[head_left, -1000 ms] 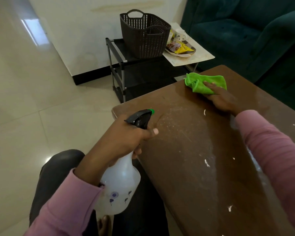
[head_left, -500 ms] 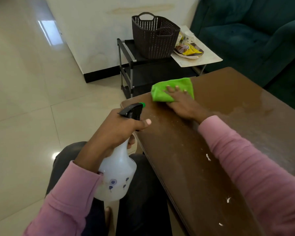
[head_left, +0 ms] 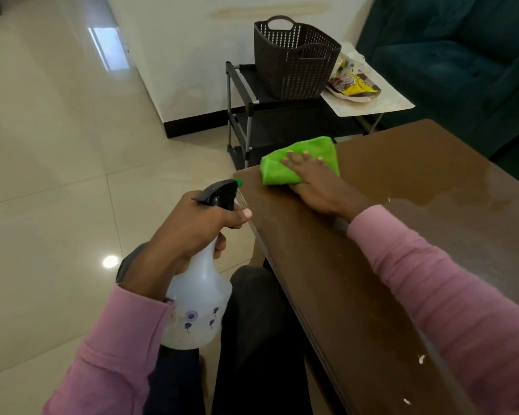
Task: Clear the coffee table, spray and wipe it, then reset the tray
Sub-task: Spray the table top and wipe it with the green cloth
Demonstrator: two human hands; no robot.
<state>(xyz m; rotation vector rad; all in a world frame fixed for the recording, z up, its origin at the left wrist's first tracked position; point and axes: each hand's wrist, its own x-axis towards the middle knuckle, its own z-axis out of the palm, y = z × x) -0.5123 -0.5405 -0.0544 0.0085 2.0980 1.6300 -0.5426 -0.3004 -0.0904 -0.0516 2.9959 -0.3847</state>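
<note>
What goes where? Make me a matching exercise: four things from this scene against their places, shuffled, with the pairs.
Things:
1. spray bottle
2. green cloth
3. basket
4. snack packet

Places:
A. on the black shelf rack
B. under the right hand, on the coffee table
C. on the pale tray
D. gripped in the left hand, off the table's edge

Pairs: 1-D, 2-B, 3-A, 4-C

Brown basket on black rack — teal sofa, glossy floor tiles
</note>
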